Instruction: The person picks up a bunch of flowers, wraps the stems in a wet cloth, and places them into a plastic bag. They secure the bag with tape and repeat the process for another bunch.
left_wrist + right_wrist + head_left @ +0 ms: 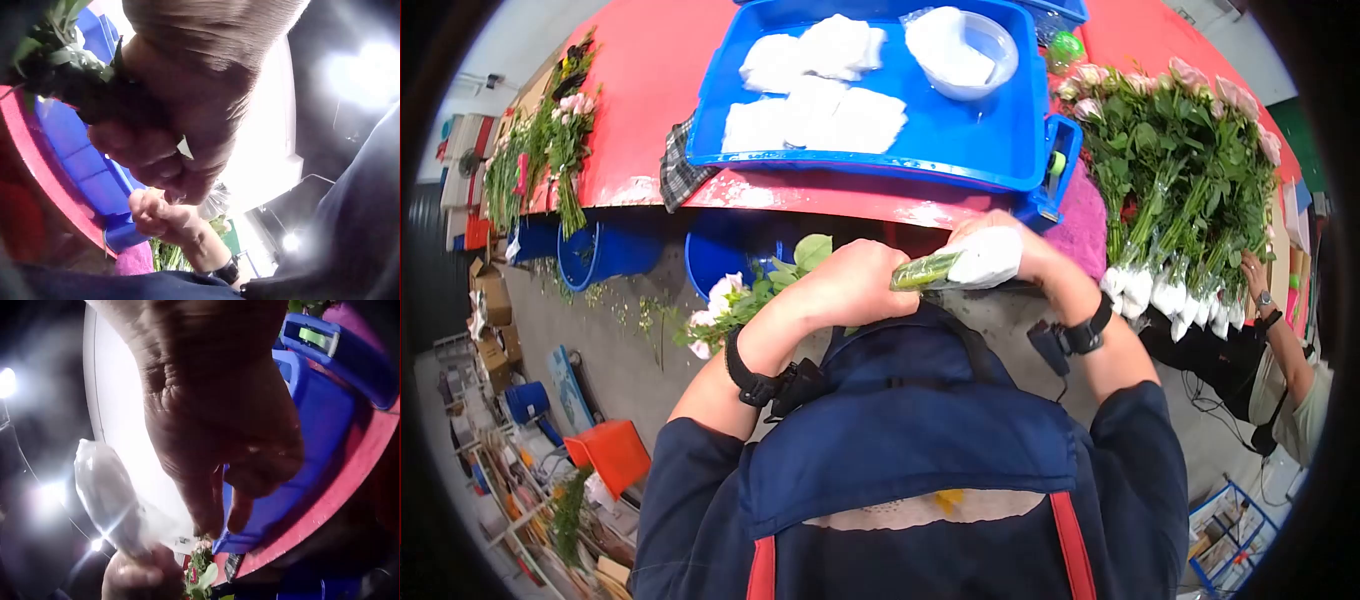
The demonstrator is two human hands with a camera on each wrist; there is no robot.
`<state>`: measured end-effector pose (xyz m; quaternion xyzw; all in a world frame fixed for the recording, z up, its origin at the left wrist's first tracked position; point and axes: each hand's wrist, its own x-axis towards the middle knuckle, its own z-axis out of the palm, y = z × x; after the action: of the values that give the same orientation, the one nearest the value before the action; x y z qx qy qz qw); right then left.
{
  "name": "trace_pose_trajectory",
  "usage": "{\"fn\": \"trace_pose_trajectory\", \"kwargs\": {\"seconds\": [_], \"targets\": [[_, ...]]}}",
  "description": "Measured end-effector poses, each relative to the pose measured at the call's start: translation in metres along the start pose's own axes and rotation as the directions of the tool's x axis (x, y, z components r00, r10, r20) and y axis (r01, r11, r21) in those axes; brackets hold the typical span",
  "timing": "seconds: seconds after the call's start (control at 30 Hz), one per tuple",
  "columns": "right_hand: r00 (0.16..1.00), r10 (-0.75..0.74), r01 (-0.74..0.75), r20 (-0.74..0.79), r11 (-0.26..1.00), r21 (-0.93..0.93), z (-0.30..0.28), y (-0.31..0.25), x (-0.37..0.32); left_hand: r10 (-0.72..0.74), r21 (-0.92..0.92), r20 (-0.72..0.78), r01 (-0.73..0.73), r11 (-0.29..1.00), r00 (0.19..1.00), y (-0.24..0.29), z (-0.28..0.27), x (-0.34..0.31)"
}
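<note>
My left hand (855,285) grips a bunch of roses by its green stems (925,270). Pale pink blooms (725,295) point out to the left, below the forearm. White wrapping under clear plastic (988,258) covers the stem ends, poking past the left fist; the right wrist view shows this wrapped end (106,487) upright, apart from my right hand. My right hand (1020,240) is just beyond the wrapped end in the head view. Its fingers are curled, with thumb and forefinger pointing down close together in the right wrist view; I cannot tell whether something thin is between them.
A blue tray (800,175) on the red table (635,120) holds white pads (840,120) and a clear bowl (1000,85). At its right are a blue tape dispenser (1055,180), a magenta cloth (1080,225) and wrapped rose bunches (1170,180). Another person's hand (1255,275) touches those. Blue buckets (615,250) stand below.
</note>
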<state>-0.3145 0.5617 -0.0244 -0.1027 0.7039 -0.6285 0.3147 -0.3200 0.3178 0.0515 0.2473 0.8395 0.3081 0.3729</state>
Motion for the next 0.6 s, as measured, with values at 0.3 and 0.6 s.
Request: {"fn": "trace_pose_trajectory", "kwargs": {"seconds": [0.3,0.6], "targets": [[0.962,0.162,-0.118,-0.219,0.972,0.202,0.092,-0.041,-0.017,-0.033,0.334,-0.366,0.165,0.928,0.93,-0.02,-0.006,0.0],[0.764,-0.468,0.152,-0.444,0.8,-0.581,0.093,-0.07,-0.026,0.271,0.561,-0.278,-0.073,0.825,0.921,-0.016,0.004,0.023]]}}
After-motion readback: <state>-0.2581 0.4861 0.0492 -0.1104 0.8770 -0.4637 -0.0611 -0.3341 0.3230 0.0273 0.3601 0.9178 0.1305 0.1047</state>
